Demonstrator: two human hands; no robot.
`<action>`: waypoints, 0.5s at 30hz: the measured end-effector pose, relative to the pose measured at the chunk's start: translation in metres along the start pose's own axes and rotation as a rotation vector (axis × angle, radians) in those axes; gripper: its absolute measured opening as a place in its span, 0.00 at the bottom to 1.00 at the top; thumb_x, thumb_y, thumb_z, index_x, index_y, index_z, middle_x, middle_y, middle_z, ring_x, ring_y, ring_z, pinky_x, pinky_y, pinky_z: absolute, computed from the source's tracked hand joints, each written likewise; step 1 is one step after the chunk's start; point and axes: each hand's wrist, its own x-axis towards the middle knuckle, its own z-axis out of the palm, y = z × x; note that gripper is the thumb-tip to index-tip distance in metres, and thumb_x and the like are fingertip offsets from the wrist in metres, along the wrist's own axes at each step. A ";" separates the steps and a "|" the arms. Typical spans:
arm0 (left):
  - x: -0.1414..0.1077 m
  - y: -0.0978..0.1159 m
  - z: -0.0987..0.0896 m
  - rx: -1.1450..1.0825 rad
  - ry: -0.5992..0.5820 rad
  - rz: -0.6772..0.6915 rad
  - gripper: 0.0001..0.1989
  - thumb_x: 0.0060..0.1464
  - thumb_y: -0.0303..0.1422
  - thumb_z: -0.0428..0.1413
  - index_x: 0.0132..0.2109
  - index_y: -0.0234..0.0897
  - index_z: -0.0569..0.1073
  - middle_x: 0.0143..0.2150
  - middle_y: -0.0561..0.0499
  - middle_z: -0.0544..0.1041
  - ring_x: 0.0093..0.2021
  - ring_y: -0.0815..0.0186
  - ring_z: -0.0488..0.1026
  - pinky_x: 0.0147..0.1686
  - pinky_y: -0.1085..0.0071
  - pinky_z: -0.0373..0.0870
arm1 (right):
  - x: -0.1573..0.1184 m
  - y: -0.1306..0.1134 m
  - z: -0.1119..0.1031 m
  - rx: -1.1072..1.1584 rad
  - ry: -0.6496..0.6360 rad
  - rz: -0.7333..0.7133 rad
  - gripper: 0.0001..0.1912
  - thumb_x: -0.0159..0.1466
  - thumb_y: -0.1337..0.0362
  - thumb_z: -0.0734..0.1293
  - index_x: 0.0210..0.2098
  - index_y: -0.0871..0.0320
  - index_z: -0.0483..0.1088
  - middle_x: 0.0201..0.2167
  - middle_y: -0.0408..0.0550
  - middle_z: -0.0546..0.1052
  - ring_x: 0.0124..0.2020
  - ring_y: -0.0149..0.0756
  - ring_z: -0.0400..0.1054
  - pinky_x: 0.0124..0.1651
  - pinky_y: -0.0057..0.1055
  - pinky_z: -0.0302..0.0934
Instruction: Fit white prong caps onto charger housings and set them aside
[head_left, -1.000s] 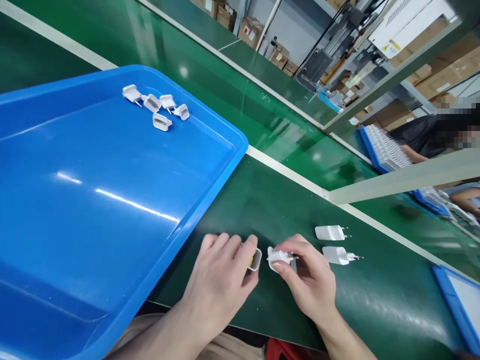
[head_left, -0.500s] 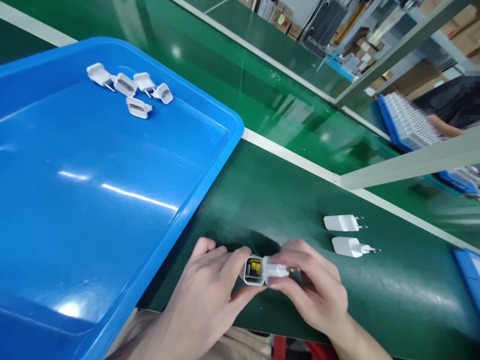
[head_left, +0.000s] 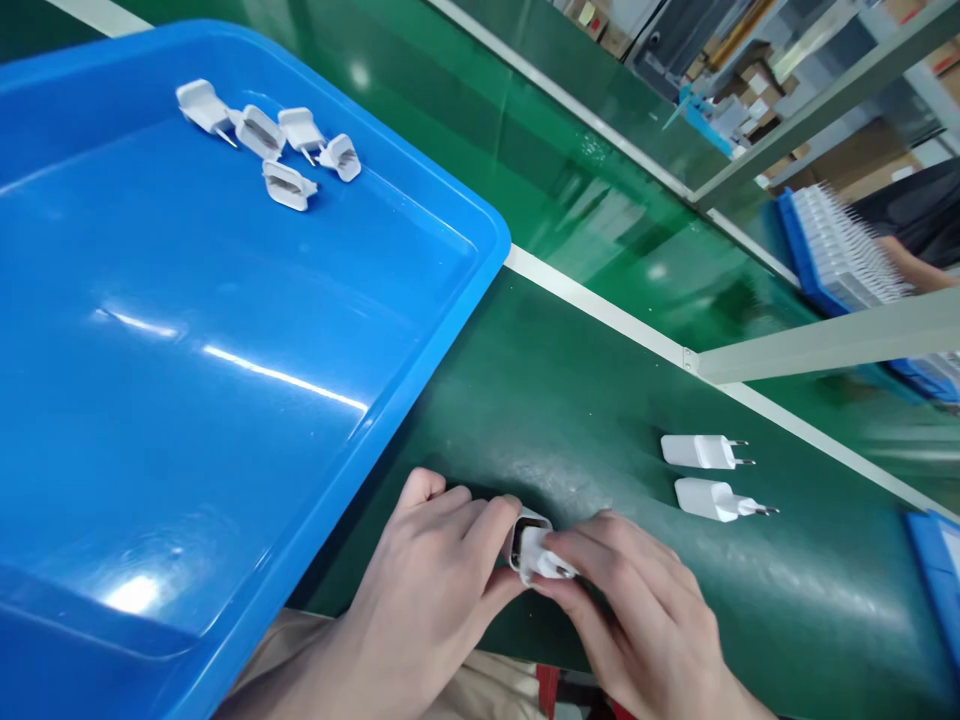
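Low over the green bench, my left hand [head_left: 442, 575] is closed around a white charger housing [head_left: 534, 518], whose open end shows a dark inside. Between the thumb and fingers of my right hand [head_left: 645, 600] is a white plug cap [head_left: 541, 558] with metal pins. The cap lies tilted against the housing's opening and covers part of it. Whether it is seated anywhere along the rim, I cannot tell. To the right of my hands lie two white plug chargers, an upper one [head_left: 697, 451] and a lower one [head_left: 712, 498], pins pointing right.
A large blue tray [head_left: 225, 480] fills the left side, with several white plug caps [head_left: 289, 186] at its far end. A pale metal frame post [head_left: 832, 335] crosses at right. Beyond it, a person's arm [head_left: 919, 265] is beside a blue tray of white parts [head_left: 847, 250].
The plug cap has moved left from beside the housing to over its opening, tilting. My right hand has turned with it. The whole view has shifted slightly.
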 end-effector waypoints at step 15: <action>0.002 0.002 -0.003 -0.061 -0.001 0.011 0.07 0.67 0.31 0.56 0.50 0.39 0.70 0.32 0.58 0.76 0.30 0.64 0.70 0.40 0.62 0.53 | 0.015 -0.015 0.001 -0.218 -0.166 0.062 0.12 0.69 0.79 0.59 0.43 0.58 0.68 0.29 0.44 0.68 0.27 0.34 0.56 0.30 0.33 0.51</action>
